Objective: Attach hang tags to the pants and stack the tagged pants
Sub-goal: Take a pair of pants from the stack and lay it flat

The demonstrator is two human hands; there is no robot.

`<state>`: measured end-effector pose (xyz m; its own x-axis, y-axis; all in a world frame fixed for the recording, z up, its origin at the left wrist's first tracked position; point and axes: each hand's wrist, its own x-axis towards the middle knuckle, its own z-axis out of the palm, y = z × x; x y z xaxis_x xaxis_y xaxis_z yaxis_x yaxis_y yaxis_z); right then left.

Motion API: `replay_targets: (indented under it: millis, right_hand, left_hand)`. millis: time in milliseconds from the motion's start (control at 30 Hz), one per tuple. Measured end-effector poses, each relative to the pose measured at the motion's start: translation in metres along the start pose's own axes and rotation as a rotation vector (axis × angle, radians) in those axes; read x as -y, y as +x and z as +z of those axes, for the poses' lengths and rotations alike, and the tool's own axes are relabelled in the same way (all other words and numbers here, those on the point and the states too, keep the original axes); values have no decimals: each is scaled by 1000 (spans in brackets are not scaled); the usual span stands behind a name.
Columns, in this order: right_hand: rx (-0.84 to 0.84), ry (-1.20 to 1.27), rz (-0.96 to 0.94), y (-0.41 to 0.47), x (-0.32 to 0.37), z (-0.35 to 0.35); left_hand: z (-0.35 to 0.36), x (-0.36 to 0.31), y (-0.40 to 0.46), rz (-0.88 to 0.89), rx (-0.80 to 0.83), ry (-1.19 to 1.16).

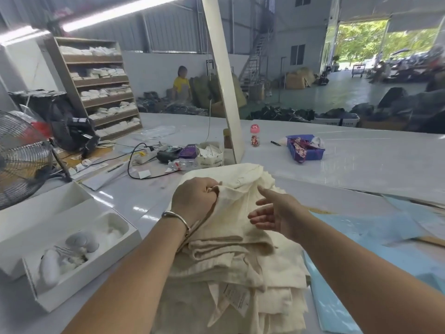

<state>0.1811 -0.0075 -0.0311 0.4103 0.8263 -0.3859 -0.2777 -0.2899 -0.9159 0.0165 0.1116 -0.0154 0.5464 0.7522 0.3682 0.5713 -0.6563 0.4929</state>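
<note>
Centrally, a fold of cream pants (240, 186) is gripped in the curled fingers of the left hand (196, 196), on whose wrist a silver bangle (177, 219) is worn, while the right hand (277, 212) is held just beside the cloth with fingers loosely spread and nothing in its grasp. The lifted garment is draped over a stack of cream pants (236, 280) piled on the white table (149, 208) directly before the person; a printed hang tag (237, 297) is seen lying among the lower layers of the pile. To the left, an open white box (72, 256) of pale fasteners is placed on the table, with a fan (21, 157) behind it. Farther back, a small carton of tags (210, 154) and a blue basket (304, 147) are set on the tabletop.
</note>
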Motion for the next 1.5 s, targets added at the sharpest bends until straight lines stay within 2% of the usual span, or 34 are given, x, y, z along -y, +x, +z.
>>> replay_targets:
  millis: [33,67,133,167,200,267,333,400,467,533,600,700,800,833,900,967,1067,1100,1167,1200,1267,1300,1367,1400,1433,1500]
  right_hand:
    - [43,40,51,4,2,2]
    - [72,36,85,8,2,5]
    - [57,-69,95,18,-1,12]
    - [21,-132,74,23,-3,16]
    - [-15,-178,42,26,-6,19]
    - [-72,-209,-6,34,-12,23]
    - [-101,-178,-5,38,-20,21]
    - [-113,-149,26,38,-25,18]
    - [-128,-125,56,37,-26,17]
    - [-160,-148,34,36,-23,19]
    - [-193,-240,-58,36,-19,21]
    - [-207,-357,-195,37,-13,24]
    - [-199,-196,-255,38,-1,27]
    - [-173,-73,-220,39,6,27]
    - [0,225,-35,42,20,22]
    - [248,432,129,45,27,14]
    - [529,434,140,47,25,2]
    - [535,395,132,46,24,0]
    - [388,191,204,44,24,0]
    - [278,86,248,44,23,1]
    - [116,3,242,43,18,4]
    - [90,28,202,40,16,4]
    - [123,114,109,30,16,3]
    - [173,160,58,21,16,1]
    - [226,181,-6,11,16,-2]
    - [361,194,-156,-12,12,-9]
  left_hand:
    - [-2,1,-3,29,49,-10]
    - [-3,4,-6,53,188,-66]
    - [-14,11,-7,51,572,-258]
    - [-20,16,-2,23,629,-344]
    - [-25,23,4,-15,582,-394]
    - [-24,38,17,-81,436,-288]
    - [-8,45,17,-93,586,-110]
    - [11,47,16,-81,717,-32]
    - [16,47,22,-85,682,-28]
    - [15,44,29,-54,607,81]
    - [16,40,35,10,549,231]
    - [10,36,37,46,500,256]
    - [-15,33,40,109,350,228]
    - [-24,26,39,147,306,166]
    - [-43,6,37,198,281,-46]
    - [-54,-15,35,194,417,-288]
    - [-42,-25,28,58,804,-376]
    - [-31,-21,25,-8,902,-408]
    - [-12,-7,18,-109,959,-569]
    - [-7,2,17,-161,916,-690]
    - [-10,21,16,-245,657,-868]
    - [-12,33,17,-278,477,-817]
    - [-14,59,18,-389,178,-444]
    - [-14,67,14,-475,126,-301]
    - [-12,70,7,-570,140,-297]
    - [-7,65,-5,-729,206,-617]
